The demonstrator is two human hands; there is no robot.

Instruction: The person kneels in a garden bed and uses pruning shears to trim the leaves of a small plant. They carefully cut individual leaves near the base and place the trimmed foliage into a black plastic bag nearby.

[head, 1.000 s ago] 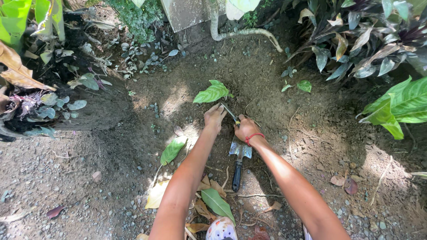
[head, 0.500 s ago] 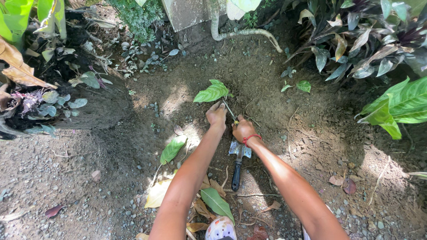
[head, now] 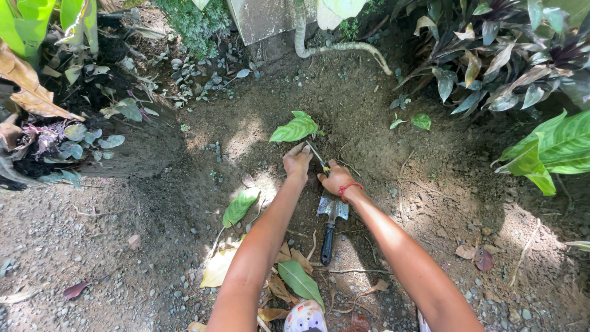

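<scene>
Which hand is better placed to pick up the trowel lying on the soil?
Probably the right hand: it rests on the soil just above the trowel blade. The left hand sits farther off, nearer the small green plant.

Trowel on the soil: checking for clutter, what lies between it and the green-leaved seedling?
Head view: both hands, left hand and right hand, pressing soil.

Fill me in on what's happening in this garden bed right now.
A person crouches over bare soil, both arms stretched forward. The left hand presses into the dirt just below a small green-leaved plant. The right hand, with a red band at the wrist, rests on the soil beside it, and a thin stick-like tool lies between the two hands. A hand trowel with a black handle lies on the ground under the right wrist, held by neither hand.
</scene>
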